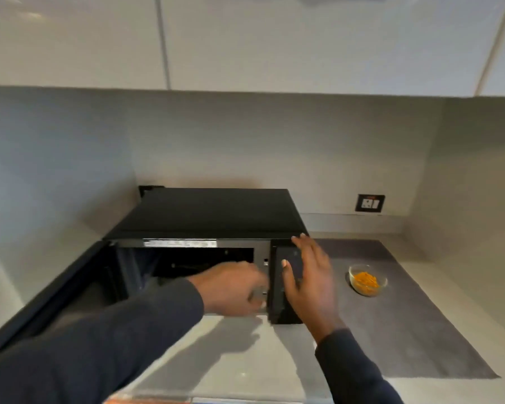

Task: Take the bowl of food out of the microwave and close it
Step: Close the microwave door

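The black microwave (210,211) stands in the counter's left corner, and its door (41,301) is swung wide open to the left. What I can see of the cavity is dark and holds no bowl. A small glass bowl (351,272) of orange food (365,280) sits on a grey mat to the right of the microwave. My left hand (233,287) is blurred in front of the right part of the opening, fingers curled, nothing visible in it. My right hand (309,275) lies flat with spread fingers against the control panel.
The grey mat (405,330) covers the counter's right side. A wall socket (370,203) sits on the backsplash behind it. Pale upper cabinets (303,39) hang overhead. Light countertop (245,360) runs in front of the microwave.
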The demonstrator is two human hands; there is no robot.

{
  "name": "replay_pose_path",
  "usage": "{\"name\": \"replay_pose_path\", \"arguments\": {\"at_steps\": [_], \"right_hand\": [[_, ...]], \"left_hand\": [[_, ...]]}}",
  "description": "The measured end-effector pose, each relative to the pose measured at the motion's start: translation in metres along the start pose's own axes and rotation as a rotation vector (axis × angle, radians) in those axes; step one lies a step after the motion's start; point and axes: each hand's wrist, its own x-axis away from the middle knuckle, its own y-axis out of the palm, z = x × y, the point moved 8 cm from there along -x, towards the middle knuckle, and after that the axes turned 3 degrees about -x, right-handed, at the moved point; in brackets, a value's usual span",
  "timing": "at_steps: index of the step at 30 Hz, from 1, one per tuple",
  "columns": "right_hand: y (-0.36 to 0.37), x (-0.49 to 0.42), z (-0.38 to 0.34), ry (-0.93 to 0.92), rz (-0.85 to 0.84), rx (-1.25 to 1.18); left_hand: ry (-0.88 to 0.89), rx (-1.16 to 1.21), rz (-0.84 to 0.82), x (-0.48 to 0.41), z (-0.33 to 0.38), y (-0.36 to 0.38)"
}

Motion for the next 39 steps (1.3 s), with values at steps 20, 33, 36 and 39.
{"name": "replay_pose_path", "arguments": {"at_steps": [20, 33, 36, 39], "right_hand": [[0.071, 0.007, 0.016, 0.064, -0.377, 0.515], [0.071, 0.01, 0.019, 0.053, -0.359, 0.469], [0.071, 0.008, 0.02, 0.046, -0.348, 0.463], [0.067, 0.004, 0.022, 0.031, -0.323, 0.421]], "left_hand": [[-0.651, 0.139, 0.158, 0.282, -0.209, 0.02], [-0.604, 0.205, 0.062, 0.196, -0.15, 0.038], [-0.535, 0.249, 0.125, 0.163, -0.13, 0.036], [-0.464, 0.231, 0.18, 0.127, -0.116, 0.033]]}}
